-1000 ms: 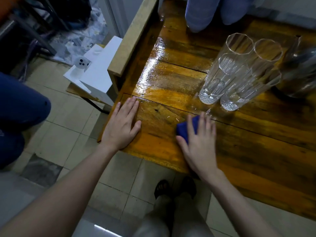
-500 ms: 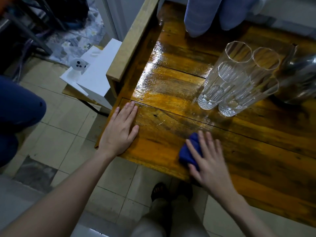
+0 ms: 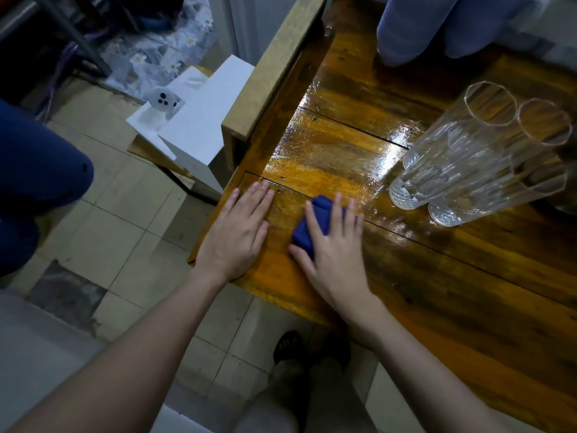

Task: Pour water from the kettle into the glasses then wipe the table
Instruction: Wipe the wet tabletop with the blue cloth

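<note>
My right hand [image 3: 332, 248] presses flat on a folded blue cloth [image 3: 312, 225] near the front left corner of the glossy wooden table [image 3: 437, 292]. Part of the cloth sticks out past my fingers and thumb. Beside it, my left hand [image 3: 237, 235] lies flat on the table's left edge with fingers together, holding nothing. Two tall clear glasses [image 3: 449, 151] [image 3: 512, 170] stand side by side at the right, holding water. A sliver of the metal kettle [image 3: 569, 207] shows at the right frame edge.
A raised wooden rail [image 3: 274, 67] runs along the table's left side. A white box [image 3: 193, 126] sits on the tiled floor to the left. Another person's knees in blue trousers [image 3: 437, 23] reach the table's far edge. A blue-clad leg [image 3: 37, 170] is at far left.
My right hand has slid the blue cloth left and farther away across the table, ending close beside my left hand. The left hand has stayed flat on the edge.
</note>
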`<state>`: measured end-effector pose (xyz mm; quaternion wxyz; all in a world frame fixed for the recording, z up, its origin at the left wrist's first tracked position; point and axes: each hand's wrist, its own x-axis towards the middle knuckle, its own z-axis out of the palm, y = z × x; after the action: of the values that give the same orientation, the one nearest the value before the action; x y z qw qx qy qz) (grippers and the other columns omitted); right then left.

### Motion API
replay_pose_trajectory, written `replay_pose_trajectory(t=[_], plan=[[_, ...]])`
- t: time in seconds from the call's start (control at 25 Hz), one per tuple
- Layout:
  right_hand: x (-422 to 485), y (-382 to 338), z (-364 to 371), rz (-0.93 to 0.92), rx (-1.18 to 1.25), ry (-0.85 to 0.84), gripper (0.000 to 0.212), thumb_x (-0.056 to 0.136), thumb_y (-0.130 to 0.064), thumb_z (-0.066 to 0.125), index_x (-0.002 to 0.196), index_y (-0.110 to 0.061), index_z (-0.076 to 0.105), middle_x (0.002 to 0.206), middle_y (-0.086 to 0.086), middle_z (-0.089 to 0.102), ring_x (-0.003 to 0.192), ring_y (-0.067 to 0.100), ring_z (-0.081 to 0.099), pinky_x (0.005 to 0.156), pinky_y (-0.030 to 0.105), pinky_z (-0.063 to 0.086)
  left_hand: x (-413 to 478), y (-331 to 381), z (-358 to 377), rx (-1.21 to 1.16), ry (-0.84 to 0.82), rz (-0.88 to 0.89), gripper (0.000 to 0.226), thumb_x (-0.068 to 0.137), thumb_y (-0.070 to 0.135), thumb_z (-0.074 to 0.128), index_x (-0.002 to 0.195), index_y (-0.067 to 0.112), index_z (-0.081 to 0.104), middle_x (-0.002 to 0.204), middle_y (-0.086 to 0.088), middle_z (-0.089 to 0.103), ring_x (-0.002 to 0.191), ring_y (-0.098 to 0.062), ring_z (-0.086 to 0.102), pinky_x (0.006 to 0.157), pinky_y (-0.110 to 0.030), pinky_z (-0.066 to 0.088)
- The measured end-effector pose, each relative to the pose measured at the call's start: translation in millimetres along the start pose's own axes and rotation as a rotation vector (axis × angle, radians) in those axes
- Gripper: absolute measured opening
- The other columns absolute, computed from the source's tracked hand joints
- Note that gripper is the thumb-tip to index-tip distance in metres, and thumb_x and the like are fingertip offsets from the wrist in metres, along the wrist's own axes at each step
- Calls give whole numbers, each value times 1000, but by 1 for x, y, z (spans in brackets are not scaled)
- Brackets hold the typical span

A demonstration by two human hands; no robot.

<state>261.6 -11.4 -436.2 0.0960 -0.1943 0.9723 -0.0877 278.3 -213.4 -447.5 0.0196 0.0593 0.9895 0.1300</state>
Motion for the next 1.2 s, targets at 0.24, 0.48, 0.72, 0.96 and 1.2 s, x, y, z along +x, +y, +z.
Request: replay_pose_trajectory(t=[0.24, 0.48, 0.72, 0.96, 1.2], plan=[[-5, -24, 16, -178, -24, -1, 69, 94, -56, 43, 155, -28, 27, 164, 20, 15, 151, 41, 9, 119, 61, 15, 1, -1, 1, -10, 7, 16, 53, 102, 29, 23, 153, 14, 20, 162, -1, 16, 150, -11, 8, 122, -40, 11], [-86, 95, -4, -141, -91, -44, 76, 88, -58, 44, 156, -35, 20, 166, 12, 9, 152, 36, 8, 120, 55, 10, 1, -1, 1, -23, 19, 13, 54, 101, 30, 26, 153, 15, 22, 161, -1, 17, 150, -12, 9, 122, -42, 11], [-76, 124, -19, 162, -43, 5, 74, 91, -66, 31, 155, -31, 27, 163, 17, 20, 148, 41, 18, 119, 62, 12, 1, 0, 1, -32, 27, 7, 54, 101, 31, 26, 152, 15, 23, 161, -1, 19, 150, -12, 11, 122, -42, 11], [-8, -12, 8, -70, -26, 78, 73, 93, -63, 38, 156, -28, 27, 162, 14, 27, 150, 38, 18, 118, 62, 12, 1, 2, 0, -27, 31, 7, 54, 100, 30, 25, 153, 15, 22, 161, 0, 17, 149, -9, 9, 123, -38, 7], [-33, -1, 18, -273, -27, 65, 61, 93, -44, 52, 150, -27, 39, 159, 10, 35, 149, 35, 22, 118, 61, 16, 1, 2, 1, -45, 44, 2, 54, 99, 28, 27, 152, 14, 25, 160, -1, 21, 148, -10, 12, 122, -40, 10]])
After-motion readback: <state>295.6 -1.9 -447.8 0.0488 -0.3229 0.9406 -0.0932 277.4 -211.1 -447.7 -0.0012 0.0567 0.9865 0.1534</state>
